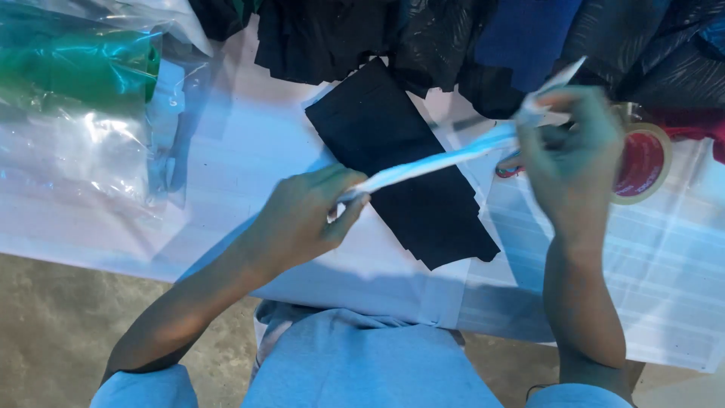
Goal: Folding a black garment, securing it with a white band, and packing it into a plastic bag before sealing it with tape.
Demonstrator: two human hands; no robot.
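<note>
We've got the left hand [302, 215] and right hand [574, 151] both pinched tight on a white strip [438, 160], stretched over the black cloth [408, 162].

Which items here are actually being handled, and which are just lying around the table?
In hand:
- white strip, stretched between both hands
- left hand, pinching one end
- right hand, gripping the other end

Lying about:
- black cloth piece under the strip
- tape roll
- clear plastic bags, one holding something green
- dark cloth pile
- white table
</note>
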